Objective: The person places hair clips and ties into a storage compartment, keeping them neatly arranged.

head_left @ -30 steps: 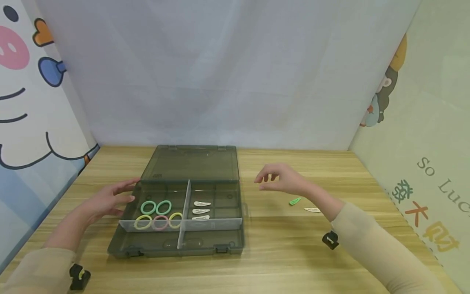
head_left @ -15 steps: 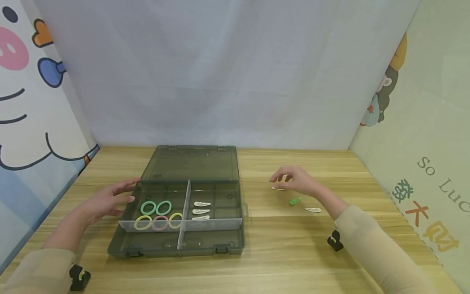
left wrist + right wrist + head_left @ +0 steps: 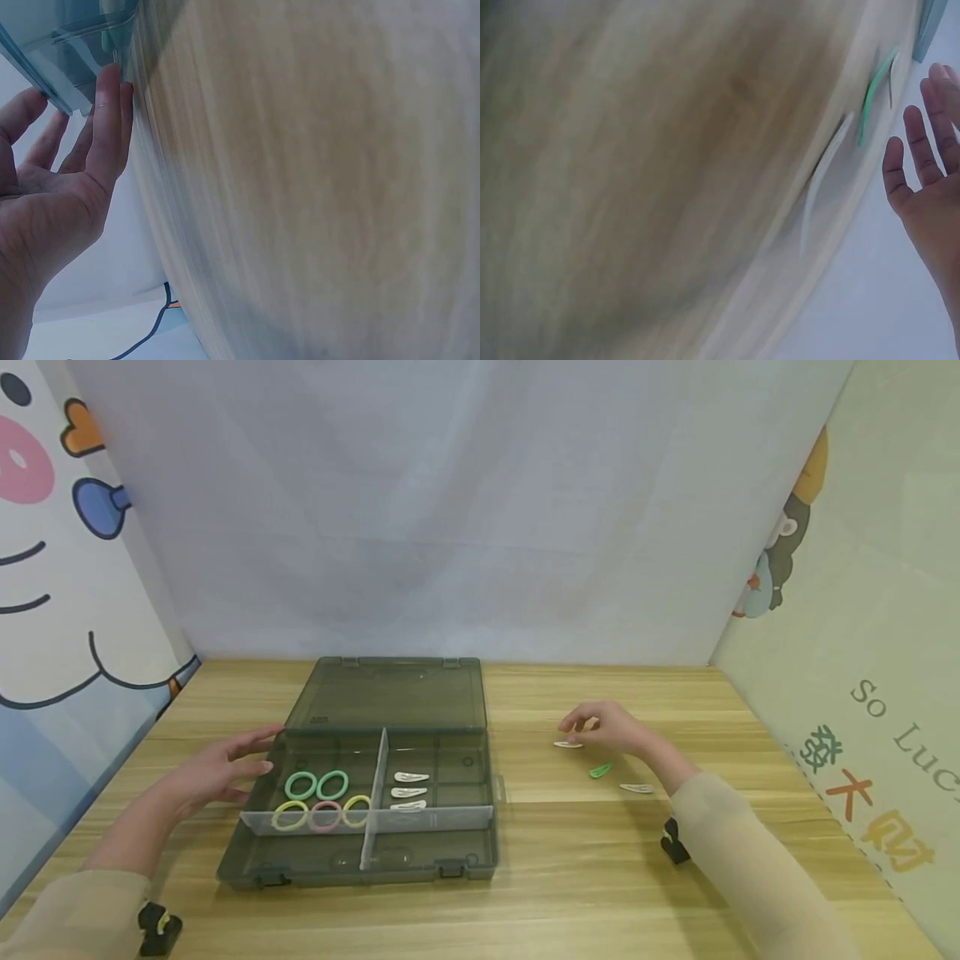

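Note:
My left hand (image 3: 217, 774) rests its extended fingers against the left side of a grey translucent divided box (image 3: 300, 868); the left wrist view shows the fingertips at the box wall (image 3: 75, 45). In the head view, my right hand (image 3: 609, 728) hovers over a white snap hair clip (image 3: 567, 745), with thumb and fingers loosely bent around it. Whether they touch it is unclear. A green hair clip (image 3: 600, 771) and another white hair clip (image 3: 637, 788) lie nearer to me. The right wrist view shows my fingers (image 3: 915, 146) spread beside the green clip (image 3: 874, 94).
The box's lid (image 3: 393, 693) lies back. Its rear left compartment holds several coloured hair ties (image 3: 332, 785); white hair clips (image 3: 408, 792) lie in the rear right one, behind a clear divider (image 3: 435, 819). A pale curtain (image 3: 465, 510) hangs behind the wooden table (image 3: 570, 877).
My right hand has moved right and slightly down to the far white clip, which has come into sight beneath its fingertips. My left hand stays at the box.

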A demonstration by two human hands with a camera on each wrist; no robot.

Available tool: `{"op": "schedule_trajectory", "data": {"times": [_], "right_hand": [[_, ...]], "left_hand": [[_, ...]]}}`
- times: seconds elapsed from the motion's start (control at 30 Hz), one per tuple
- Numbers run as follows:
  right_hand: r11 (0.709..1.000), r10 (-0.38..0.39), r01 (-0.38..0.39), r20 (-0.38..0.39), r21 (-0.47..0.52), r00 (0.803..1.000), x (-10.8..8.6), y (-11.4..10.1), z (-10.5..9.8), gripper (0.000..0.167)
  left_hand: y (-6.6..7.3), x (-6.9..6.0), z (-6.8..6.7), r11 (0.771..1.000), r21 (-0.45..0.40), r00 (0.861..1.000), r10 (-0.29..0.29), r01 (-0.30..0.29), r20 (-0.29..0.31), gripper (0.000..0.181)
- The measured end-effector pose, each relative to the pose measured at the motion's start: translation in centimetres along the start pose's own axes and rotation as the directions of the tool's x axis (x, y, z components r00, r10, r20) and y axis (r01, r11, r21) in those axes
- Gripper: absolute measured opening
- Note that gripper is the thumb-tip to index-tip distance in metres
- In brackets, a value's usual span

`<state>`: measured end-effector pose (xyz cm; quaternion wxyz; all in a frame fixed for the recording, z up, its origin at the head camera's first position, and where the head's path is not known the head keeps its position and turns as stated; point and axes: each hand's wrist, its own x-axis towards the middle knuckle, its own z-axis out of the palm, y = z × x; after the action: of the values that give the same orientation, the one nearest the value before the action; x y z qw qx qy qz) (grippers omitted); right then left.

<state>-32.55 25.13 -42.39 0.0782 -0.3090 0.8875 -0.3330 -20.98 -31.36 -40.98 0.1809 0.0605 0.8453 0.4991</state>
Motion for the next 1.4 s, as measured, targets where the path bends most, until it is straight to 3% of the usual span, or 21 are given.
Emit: {"op": "schedule_trajectory", "data": {"times": [0.4, 0.97, 1.4], "right_hand": [[0.998, 0.054, -0.054, 0.070, 0.008, 0.996, 0.8, 0.8, 0.7, 0.018], [0.994, 0.112, -0.113, 0.086, 0.004, 0.990, 1.4, 0.8, 1.2, 0.015], [0.993, 0.116, -0.116, 0.092, -0.014, 0.989, 1.4, 0.2, 1.1, 0.012]], "left_hand": [[-0.2, -0.1, -0.1, 1.000, -0.006, 1.000, -0.006, 0.006, -0.004, 0.070], [-0.4, -0.1, -0.3, 1.000, -0.014, 1.000, -0.014, 0.014, 0.001, 0.071], [-0.4, 0.1, -0.2, 1.000, -0.012, 1.000, -0.011, 0.011, 0.002, 0.071]]}}
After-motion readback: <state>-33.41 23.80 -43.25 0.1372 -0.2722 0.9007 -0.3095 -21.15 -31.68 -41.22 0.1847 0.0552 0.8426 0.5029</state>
